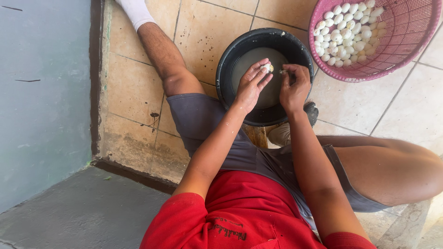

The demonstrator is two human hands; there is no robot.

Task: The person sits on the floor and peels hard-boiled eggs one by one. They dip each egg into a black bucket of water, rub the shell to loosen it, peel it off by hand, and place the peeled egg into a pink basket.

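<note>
A person sits on a tiled floor (138,87) and looks down at both hands, which are held over a black bucket (230,60) in the upper middle of the frame. The bucket has cloudy water in it.

The left hand (250,85) holds a small white egg (266,68). The fingers (258,69) curl around the egg and grip it at their tips, so the egg sits at the very top of that hand, right above the water. The egg is small and round, and I cannot tell which way its long side points.

The right hand (294,87) is just beside the left one, on the right. Its fingers are pinched shut on a tiny pale bit, maybe a piece of shell, but it is too small to be sure. The pinched tips point left, toward the egg, and are very near it but not touching. So the egg lies just to the left of the right hand's fingertips, and the left hand is the one that has it.

In the upper right of the frame is a pink basket (406,50) with many small white eggs (348,34) piled inside. It sits on the floor just beside the bucket.

The person wears a red shirt (240,216) and grey shorts (203,115).
</note>
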